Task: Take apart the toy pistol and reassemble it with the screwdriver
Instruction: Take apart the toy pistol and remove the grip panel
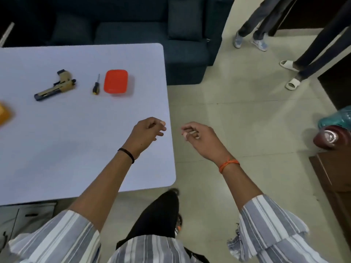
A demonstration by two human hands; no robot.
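Standing at the corner of the bench [76, 149], you have both hands raised and holding nothing: your left hand [147, 132] hangs over the bench's near right edge with its fingers loosely curled, and your right hand [199, 136] hovers beyond that edge, over the floor, fingers likewise slack. Neither touches anything yet.

Taking the bench as your landmark, the toy pistol [56, 85] lies on its far left part, muzzle pointing toward the near left and grip toward the far side. The screwdriver [96, 85] lies just to the pistol's right, tip pointing away from you, and a red lidded box [115, 82] sits just right of the screwdriver. All three are well apart from your hands, farther in and to the left; your left hand is the nearer of the two.

The risks, as I judge them: you are off to the bench's right side, so a long sideways reach could make you drag the pistol or knock the screwdriver into a roll. Once the screws come out, they are small and could scatter off this smooth top onto the floor; the red box looks a sensible place for them. Step closer and square yourself before you pick anything up.
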